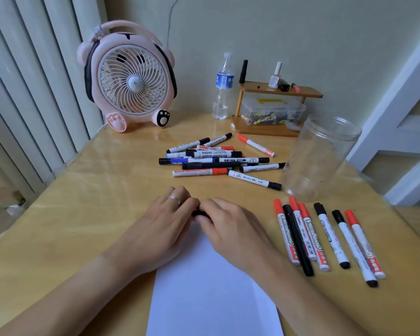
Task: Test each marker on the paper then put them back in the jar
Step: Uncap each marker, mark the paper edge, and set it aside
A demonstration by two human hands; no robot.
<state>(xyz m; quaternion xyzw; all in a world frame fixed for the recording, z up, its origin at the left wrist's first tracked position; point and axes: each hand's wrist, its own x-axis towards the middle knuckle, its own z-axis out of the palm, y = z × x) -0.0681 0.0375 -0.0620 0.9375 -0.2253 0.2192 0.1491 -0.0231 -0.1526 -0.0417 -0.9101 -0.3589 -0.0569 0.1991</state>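
wall: pale green wall (301, 32), thin crack at 12 o'clock
window: white vertical blinds (22, 81) at 9–10 o'clock
furniture: glossy wooden table (95, 190); white frame (398, 105) at 3 o'clock
light: soft daylight

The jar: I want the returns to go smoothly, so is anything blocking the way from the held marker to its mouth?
Nothing visible does. The jar stands open, no lid, right of the marker both hands hold; only bare table lies between.
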